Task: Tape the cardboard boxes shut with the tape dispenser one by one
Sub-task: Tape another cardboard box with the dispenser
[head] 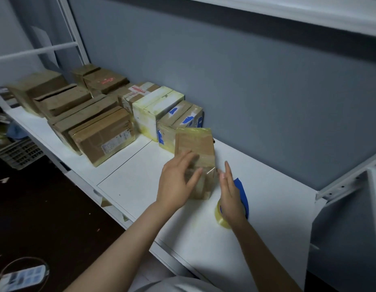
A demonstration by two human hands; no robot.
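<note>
Cardboard box [195, 144] stood on the white table [138, 186], left hand [176, 184] resting flat on it; right hand [230, 199], flat and holding nothing, lay over the blue tape dispenser [244, 197] just beside

A long white shelf [138, 182] runs from the left edge of the frame down to the lower right, with a thin dark seam [128, 159] crossing its top near the middle. At the upper left, brown cardboard boxes [62, 102] sit crowded together in rows. The nearest, a labelled box [105, 135], is tilted toward the shelf's front edge. Right of them stands a white box [153, 108] with yellowed tape, then a blue-patched box [178, 121]. Just in front of that, at centre frame, stands a small brown box [195, 144] wrapped in glossy clear tape. Just beside it, toward the lower right, lies a blue tape dispenser [244, 197], its yellowish roll [218, 216] resting on the shelf.
</note>
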